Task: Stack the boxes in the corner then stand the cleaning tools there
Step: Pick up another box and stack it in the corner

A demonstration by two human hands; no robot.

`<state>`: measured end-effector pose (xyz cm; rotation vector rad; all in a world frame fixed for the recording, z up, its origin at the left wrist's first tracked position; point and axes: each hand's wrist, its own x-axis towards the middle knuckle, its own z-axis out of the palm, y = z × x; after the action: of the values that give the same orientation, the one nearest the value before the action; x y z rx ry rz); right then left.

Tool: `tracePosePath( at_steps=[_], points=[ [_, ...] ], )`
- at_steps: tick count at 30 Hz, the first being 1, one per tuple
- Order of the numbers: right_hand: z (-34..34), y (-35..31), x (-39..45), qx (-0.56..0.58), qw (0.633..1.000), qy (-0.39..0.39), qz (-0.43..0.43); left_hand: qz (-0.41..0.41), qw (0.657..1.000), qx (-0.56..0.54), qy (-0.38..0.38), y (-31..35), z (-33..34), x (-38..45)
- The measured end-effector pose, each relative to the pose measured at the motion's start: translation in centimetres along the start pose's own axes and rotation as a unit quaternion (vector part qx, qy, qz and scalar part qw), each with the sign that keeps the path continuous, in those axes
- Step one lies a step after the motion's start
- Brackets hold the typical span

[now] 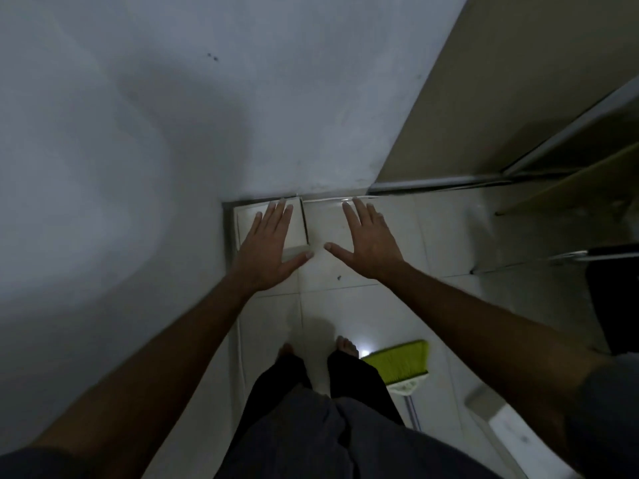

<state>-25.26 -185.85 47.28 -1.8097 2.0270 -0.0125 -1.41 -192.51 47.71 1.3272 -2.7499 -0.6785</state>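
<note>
White, flat-topped box [243,223] sits square in the wall corner.

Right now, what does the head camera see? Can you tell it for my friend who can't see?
Two open hands reach down into a room corner: the left hand lies flat over a white box by the wall, the right hand spreads over the bare floor beside it. A green broom lies on the floor by the person's bare feet.

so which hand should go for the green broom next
Right, probably. The green broom lies on the floor by the person's right foot, on the right hand's side; the left hand is over the white box.
</note>
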Motion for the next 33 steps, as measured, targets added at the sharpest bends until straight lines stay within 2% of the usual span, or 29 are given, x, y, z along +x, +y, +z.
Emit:
tracePosePath(
  at_steps=[6, 11, 19, 24, 33],
  points=[
    [-7.4, 0.4, -6.9, 0.001, 1.000, -0.002, 0.018, 0.031, 0.999, 0.003, -0.005, 6.2, -7.1, -2.0],
    [-10.8, 1.8, -10.8, 0.022, 0.998, 0.036, 0.051, 0.068, 0.997, -0.003, -0.027, 10.8, -8.9, -1.6],
    [-12.5, 3.8, -17.2, 0.087, 0.972, 0.099, 0.193, 0.204, 0.976, -0.012, -0.076, 16.4, -9.3, 1.3],
    [-11.3, 4.4, -22.6, 0.111, 0.935, 0.141, 0.306, 0.310, 0.942, 0.021, -0.131, 20.2, -8.5, 3.3],
    [-9.5, 4.9, -33.7, 0.146, 0.838, 0.218, 0.478, 0.462, 0.863, 0.049, -0.197, 30.1, -5.4, 3.3]
  ],
)
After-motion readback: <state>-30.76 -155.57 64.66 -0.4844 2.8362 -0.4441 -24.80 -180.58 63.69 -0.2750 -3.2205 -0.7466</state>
